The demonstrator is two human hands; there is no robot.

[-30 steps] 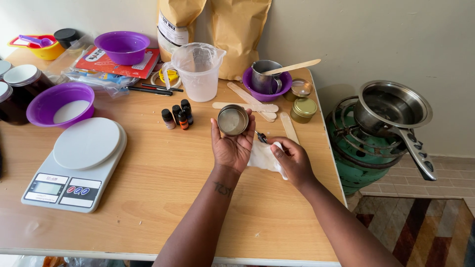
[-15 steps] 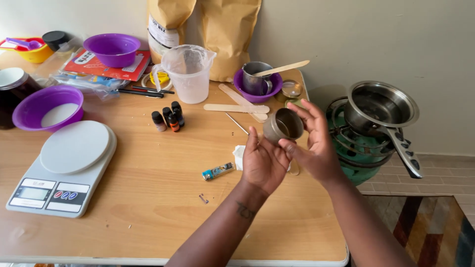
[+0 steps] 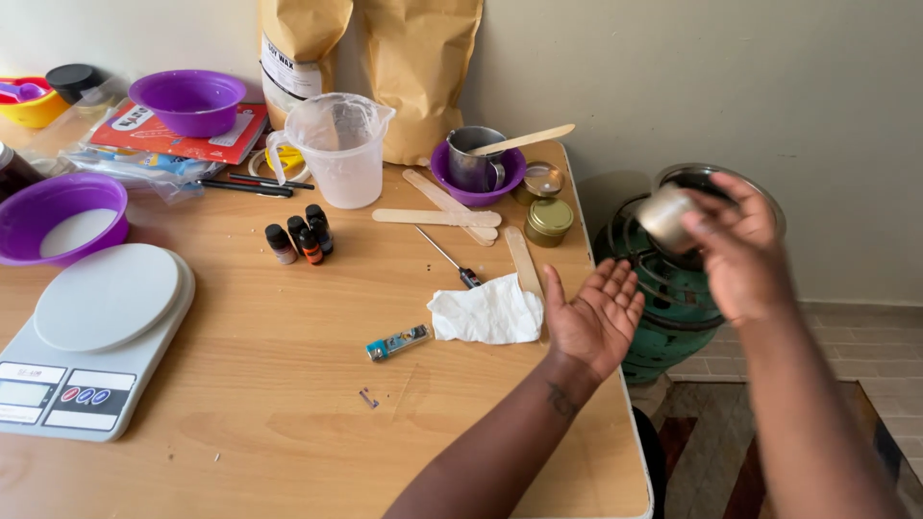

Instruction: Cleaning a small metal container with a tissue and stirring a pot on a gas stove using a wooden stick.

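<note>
The right hand [image 3: 735, 250] grips a small metal tin [image 3: 665, 217] over the pan on the green gas cylinder [image 3: 673, 298] — best kept level and steady. The left hand [image 3: 594, 317] lies open, empty, beside the cylinder.

A home craft corner, set up for small-batch making

A wooden table [image 3: 288, 423] is being used as a bench against a plain wall: a digital scale [image 3: 91, 336] at 9 o'clock, brown paper sacks [image 3: 413, 67] at 12, small dropper bottles [image 3: 298, 234] near the centre. At 3 o'clock a green gas cylinder [image 3: 673, 308] is being kept on a tiled floor beside a patterned rug [image 3: 711, 461].
</note>
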